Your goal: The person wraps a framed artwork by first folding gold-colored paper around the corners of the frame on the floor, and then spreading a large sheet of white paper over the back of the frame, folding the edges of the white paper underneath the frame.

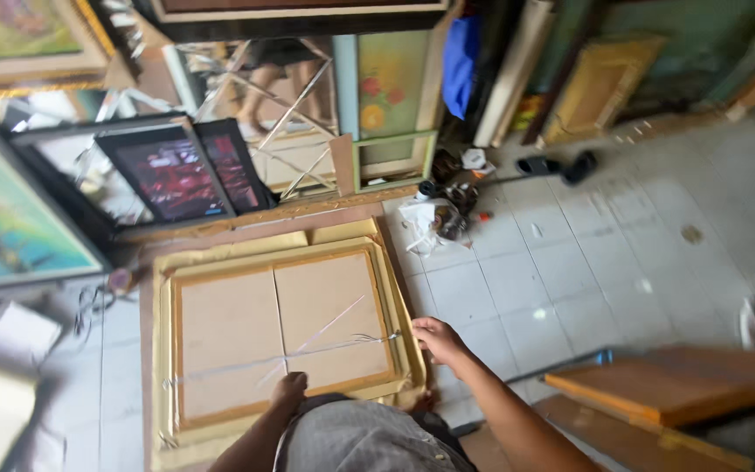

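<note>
Tiled floor (570, 262), leaning paintings (172, 175), sandals (561, 164)

A single head-worn camera looks steeply down, close over the picture frame (286, 336) on the tiled floor (587, 262).

Gold picture frame (161, 350) lying face down on floor, brown backing boards up, thin wire (325, 345) strung across.
</note>
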